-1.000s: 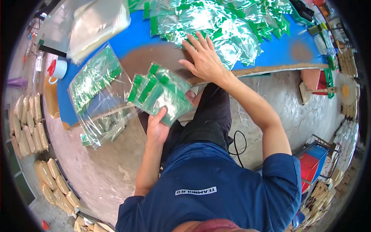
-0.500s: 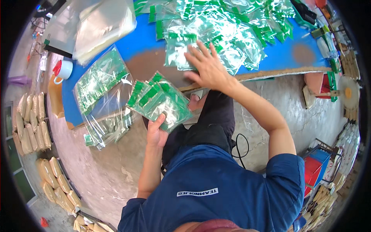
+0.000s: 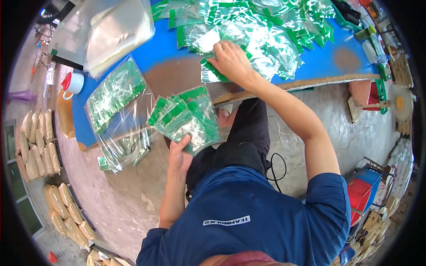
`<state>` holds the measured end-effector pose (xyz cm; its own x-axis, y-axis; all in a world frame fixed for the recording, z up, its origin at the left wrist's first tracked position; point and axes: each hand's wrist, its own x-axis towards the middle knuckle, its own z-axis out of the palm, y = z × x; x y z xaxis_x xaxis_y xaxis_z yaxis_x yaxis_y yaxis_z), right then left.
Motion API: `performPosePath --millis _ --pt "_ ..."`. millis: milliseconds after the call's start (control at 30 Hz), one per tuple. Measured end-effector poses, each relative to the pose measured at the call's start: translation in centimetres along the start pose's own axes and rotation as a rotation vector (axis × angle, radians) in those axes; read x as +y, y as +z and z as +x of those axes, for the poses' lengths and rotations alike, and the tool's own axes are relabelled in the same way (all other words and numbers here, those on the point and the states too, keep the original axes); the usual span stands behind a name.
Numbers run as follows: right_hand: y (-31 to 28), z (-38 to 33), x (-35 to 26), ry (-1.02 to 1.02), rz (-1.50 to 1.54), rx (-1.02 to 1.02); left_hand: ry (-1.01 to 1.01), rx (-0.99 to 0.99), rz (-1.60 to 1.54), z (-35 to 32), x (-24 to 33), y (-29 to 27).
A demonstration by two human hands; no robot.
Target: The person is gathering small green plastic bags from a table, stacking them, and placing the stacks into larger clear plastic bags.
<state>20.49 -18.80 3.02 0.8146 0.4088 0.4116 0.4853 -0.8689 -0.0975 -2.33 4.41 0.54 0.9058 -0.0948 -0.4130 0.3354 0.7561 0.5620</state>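
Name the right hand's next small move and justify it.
Probably draw the green-edged packet under the right hand toward the left hand: the left hand holds a fanned bunch of similar packets, and the right thumb appears to touch this one.

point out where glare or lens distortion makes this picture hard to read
Head view: white glare washes out patches of the packet pile, with smaller glints on the held packets in the left hand; head view: the fisheye bows the near edge of the blue table; head view: corners go black.
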Motion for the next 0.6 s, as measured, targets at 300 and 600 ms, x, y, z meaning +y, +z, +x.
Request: performPosePath --millis 300,600 --pt "-6.6 -1.2 -3.9 -0.323 0.670 0.097 -0.165 -0.024 -0.094 0.3 1.2 -0.5" --pt "-5.0 -4.4 -2.9 -0.049 0.219 0.072 -0.006 0.005 0.109 1.1 0.7 0.7"
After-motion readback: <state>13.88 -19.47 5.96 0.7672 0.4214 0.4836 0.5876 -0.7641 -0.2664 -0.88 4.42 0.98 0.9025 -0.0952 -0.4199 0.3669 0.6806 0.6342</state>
